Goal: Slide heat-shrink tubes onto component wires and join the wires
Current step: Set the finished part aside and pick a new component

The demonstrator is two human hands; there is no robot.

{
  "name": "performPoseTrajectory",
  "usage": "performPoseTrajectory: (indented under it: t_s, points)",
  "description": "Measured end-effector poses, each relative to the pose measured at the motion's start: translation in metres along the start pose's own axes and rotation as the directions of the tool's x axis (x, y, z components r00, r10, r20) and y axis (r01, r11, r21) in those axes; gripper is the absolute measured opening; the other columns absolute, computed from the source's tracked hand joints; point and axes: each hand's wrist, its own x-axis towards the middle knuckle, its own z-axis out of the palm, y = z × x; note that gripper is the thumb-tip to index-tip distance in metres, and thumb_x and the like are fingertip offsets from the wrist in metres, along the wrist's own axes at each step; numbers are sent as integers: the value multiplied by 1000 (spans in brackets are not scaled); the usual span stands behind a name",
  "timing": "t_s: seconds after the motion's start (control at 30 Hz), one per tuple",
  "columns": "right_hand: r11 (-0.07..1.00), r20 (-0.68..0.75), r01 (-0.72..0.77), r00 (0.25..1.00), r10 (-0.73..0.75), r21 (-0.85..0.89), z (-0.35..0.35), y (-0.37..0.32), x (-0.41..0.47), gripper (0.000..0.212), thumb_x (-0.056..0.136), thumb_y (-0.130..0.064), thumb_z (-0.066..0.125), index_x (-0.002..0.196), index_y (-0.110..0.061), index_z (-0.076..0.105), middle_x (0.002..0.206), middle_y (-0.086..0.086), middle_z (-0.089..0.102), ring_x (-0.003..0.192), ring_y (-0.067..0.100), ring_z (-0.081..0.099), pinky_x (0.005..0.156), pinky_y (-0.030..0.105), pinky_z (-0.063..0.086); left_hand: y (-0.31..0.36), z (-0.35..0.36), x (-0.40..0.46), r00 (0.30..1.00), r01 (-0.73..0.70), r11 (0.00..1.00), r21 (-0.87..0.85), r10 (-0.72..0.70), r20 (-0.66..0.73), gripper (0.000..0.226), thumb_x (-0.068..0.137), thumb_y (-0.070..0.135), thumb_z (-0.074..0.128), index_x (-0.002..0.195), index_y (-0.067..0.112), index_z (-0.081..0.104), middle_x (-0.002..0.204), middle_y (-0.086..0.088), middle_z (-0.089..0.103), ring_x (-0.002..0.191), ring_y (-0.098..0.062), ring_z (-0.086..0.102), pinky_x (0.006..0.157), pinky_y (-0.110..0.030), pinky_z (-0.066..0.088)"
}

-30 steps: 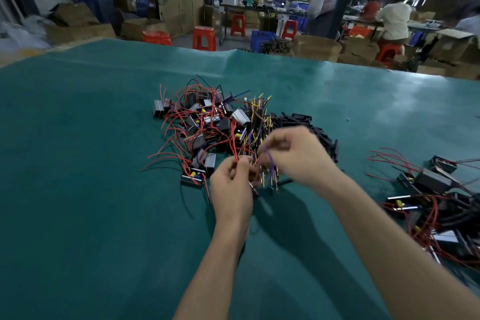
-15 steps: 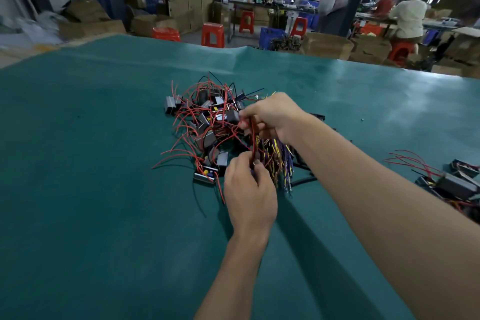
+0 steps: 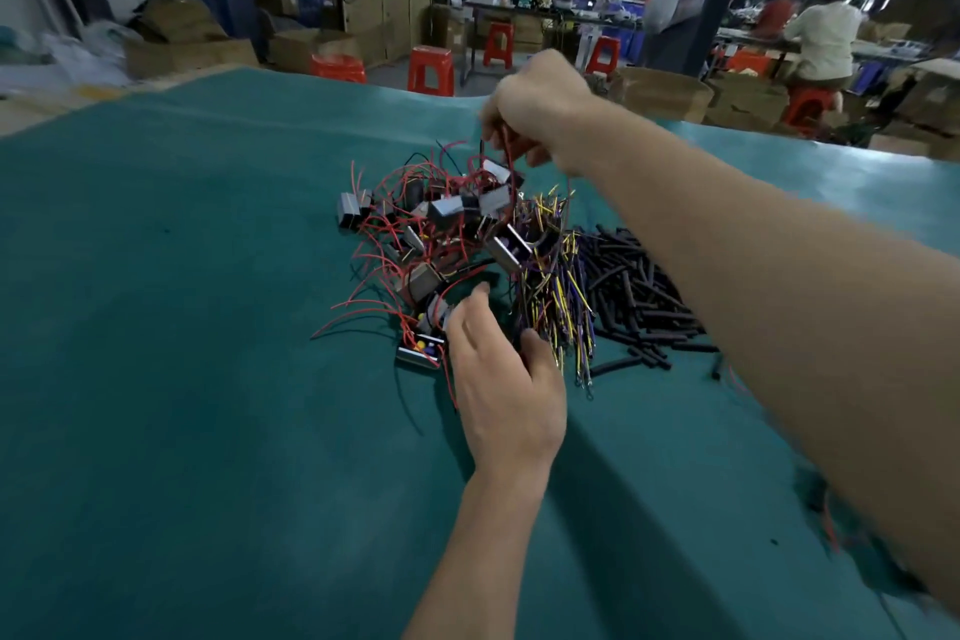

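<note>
Lifting away from the pile now: right hand, a second ago pinching fine wires low beside the left hand, and half a second ago already rising over the parts. Now reaching far forward and high over the back edge of the heap, fingers curled shut round a red wire, with a dark strand hanging just beside it. Dangling below on that wire, apparently, a small grey component, though hard to tell whether fully clear of the pile or resting on it.

Letting go meanwhile on the left: earlier pinched closed on wire ends, now spread loose with thumb and fingers apart, lying at the near edge of the pile, touching or nearly touching a component with yellow and red dots. Holding nothing clearly visible.

Probably meaning one joined piece finished or dropped, and a fresh component being drawn out for the next tube; a judgement only.

Running steeply, near upright, from the right hand's grip down toward the heap: the red wire's long axis, its free end hidden in the fist, its lower end pointing down at the component.

Lying just right of the pile on the green table: a bundle of yellow and purple leads, mostly pointing toward the viewer, and beyond it black tubes, scattered at many angles.
</note>
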Motion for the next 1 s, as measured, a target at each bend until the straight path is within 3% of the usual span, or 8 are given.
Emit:
performPoseTrajectory:
  t_s: [0.07, 0.27, 0.37, 0.53, 0.6, 0.7, 0.8, 1.0]
  points:
    - [1000, -67, 5, 998, -5, -13, -5, -4, 6, 17, 99, -9, 54, 104, 0, 68, 91, 11, 71, 64, 20, 62, 50, 25, 45, -1, -1, 0, 1000, -7, 1000, 3, 7, 1, 58, 89, 5, 63, 143, 3, 43, 138, -11, 47, 126, -33, 50, 105, -49, 44]
    - [997, -72, 49, 996, -54, -64, -9, -4, 8, 18, 102, -9, 52, 107, 0, 67, 93, 13, 73, 53, 13, 56, 40, 21, 39, 0, -2, 0, 1000, 13, 1000, 20, -14, 28, 65, 85, 2, 63, 146, 7, 41, 139, -9, 44, 129, -29, 47, 108, -43, 43]
    - [992, 16, 70, 998, -69, -105, -9, -3, 2, 18, 102, -5, 52, 101, 4, 68, 76, 13, 73, 36, 10, 54, 34, 20, 37, 1, -3, -1, 1000, 7, 999, 46, -8, 24, 66, 84, 1, 63, 146, 6, 41, 139, -8, 43, 131, -26, 44, 110, -33, 40]
    - [997, 60, 72, 996, -72, -6, -17, -3, -7, 16, 98, -2, 56, 90, 5, 68, 58, 9, 69, 36, 13, 56, 33, 19, 34, 2, -3, 0, 1000, 5, 999, 47, -6, 26, 68, 83, 1, 65, 146, 5, 40, 141, -9, 43, 135, -26, 42, 113, -33, 37]
    - [992, -54, 95, 994, -91, 88, -23, -5, -9, 16, 101, -7, 55, 96, 3, 67, 65, 8, 70, 36, 10, 54, 33, 19, 34, 2, -3, -1, 1000, -1, 999, 38, 0, 30, 69, 82, 1, 66, 146, 4, 40, 141, -10, 43, 134, -27, 43, 113, -35, 37]
    - [984, 34, 160, 986, -163, 82, -26, -8, -19, 19, 101, -10, 58, 91, 1, 68, 62, 8, 70, 35, 10, 53, 33, 21, 35, 2, -3, -1, 999, -1, 999, 40, -1, 38, 70, 83, 2, 67, 147, 3, 38, 141, -11, 43, 133, -29, 45, 112, -38, 39]
    - [957, -76, 181, 983, -168, 228, -36, -12, -27, 23, 99, -7, 57, 78, -3, 67, 58, 8, 68, 33, 11, 46, 35, 20, 30, 0, -5, -1, 999, -20, 999, 32, 19, 45, 70, 83, 3, 66, 147, 2, 38, 141, -12, 42, 131, -32, 46, 110, -43, 41]
    - [921, -50, 251, 968, -248, 298, -75, 16, -74, 23, 99, -15, 62, 80, -5, 69, 57, 6, 68, 33, 13, 44, 31, 19, 25, -3, -3, 0, 999, -29, 1000, 12, 28, 34, 62, 86, 0, 59, 145, 6, 41, 136, -9, 44, 121, -31, 51, 100, -46, 47]
